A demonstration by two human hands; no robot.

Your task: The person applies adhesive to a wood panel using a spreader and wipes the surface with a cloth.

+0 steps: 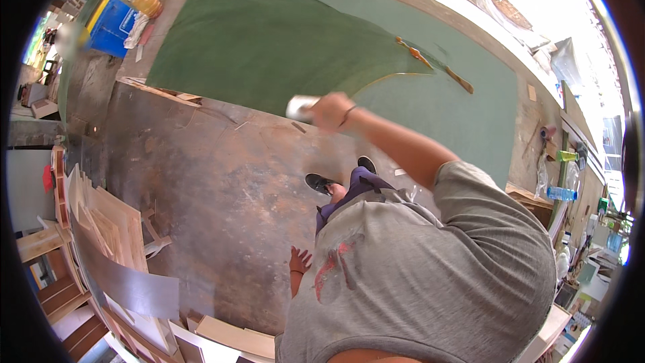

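Note:
My right hand (332, 111) reaches out over the near edge of a large green sheet (474, 117), closed around a small white flat-looking piece (300, 107). Motion blur hides what kind of piece it is. Much of the sheet is darker green and looks wet, with a curved amber edge bordering the paler part. On the right part of the sheet lies a streak of amber, glue-like liquid (418, 54), close to a brownish stick-like thing (459, 81). Low at my left side hangs my left hand (299, 260), its fingers spread and holding nothing.
Wooden boards and panels (111, 228) lean at the left, beside a curved grey sheet (144, 292). A blue bin (113, 25) stands at the far left. Plastic bottles (562, 193) sit at the right. Wood strips (161, 92) lie along the green sheet's left corner.

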